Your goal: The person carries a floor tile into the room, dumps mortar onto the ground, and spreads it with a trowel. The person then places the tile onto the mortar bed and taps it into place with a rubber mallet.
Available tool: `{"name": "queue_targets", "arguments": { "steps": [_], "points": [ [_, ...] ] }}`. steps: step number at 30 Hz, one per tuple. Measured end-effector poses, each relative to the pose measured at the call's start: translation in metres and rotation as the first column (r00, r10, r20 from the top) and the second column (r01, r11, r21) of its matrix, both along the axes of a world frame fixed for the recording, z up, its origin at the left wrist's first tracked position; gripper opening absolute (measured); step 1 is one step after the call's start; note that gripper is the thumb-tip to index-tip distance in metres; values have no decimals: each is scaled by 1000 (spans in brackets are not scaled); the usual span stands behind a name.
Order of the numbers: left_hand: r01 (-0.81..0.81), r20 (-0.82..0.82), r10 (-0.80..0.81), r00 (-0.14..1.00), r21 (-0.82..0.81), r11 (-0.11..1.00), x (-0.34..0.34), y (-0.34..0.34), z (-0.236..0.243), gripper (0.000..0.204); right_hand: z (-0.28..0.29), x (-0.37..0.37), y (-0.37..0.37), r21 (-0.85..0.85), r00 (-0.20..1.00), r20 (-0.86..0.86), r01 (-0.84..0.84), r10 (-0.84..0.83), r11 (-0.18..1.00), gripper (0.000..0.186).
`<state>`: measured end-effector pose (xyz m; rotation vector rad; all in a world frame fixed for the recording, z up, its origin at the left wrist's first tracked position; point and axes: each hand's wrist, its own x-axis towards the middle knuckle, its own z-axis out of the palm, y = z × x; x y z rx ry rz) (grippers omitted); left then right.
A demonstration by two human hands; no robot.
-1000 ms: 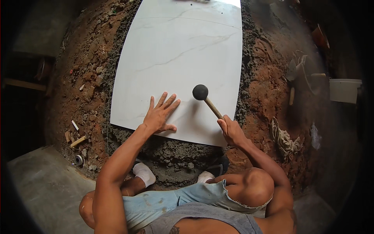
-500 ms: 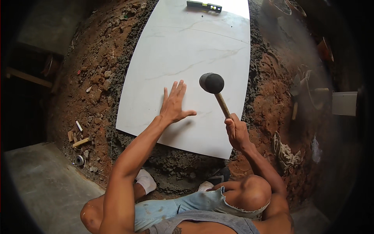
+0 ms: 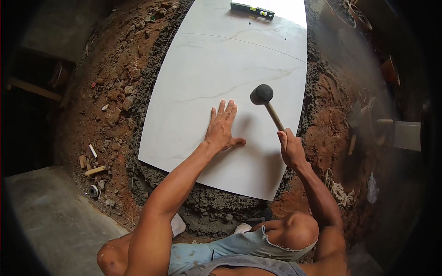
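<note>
The person crouches at the near edge of a large white tile, which lies on a bed of grey mortar over reddish soil. The left hand rests flat on the tile near that edge, fingers spread apart and palm down; it sits slightly farther in from the near edge than it did a second ago. The right hand is clamped around the wooden handle of a rubber mallet, close to the tile's right edge. The black head, which sat low against the tile surface a second ago, is now lifted clear of it and casts a shadow beside the left fingertips. This reads as the raised part of a tapping stroke, so the bedding of the tile into the mortar appears to be in progress. At the far edge, a green spirit level lies on the adjoining tile.
</note>
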<state>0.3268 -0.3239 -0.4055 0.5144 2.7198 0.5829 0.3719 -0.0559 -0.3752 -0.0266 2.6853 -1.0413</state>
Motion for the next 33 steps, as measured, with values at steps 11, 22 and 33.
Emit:
{"name": "queue_targets", "arguments": {
  "steps": [11, 22, 33],
  "points": [
    [10, -35, -10, 999, -5, 1000, 1, -10, -5, 125, -6, -30, -3, -19, 998, -66, -14, 12, 1000, 44],
    [37, -65, -38, 997, -22, 999, 0, -5, -9, 123, -10, -58, -12, 11, 997, -67, -37, 38, 999, 42],
    [40, -32, -39, 999, 4, 999, -1, -10, -2, 125, -9, -125, -68, -93, 986, -122, -123, 111, 988, 44]
  ]
}}
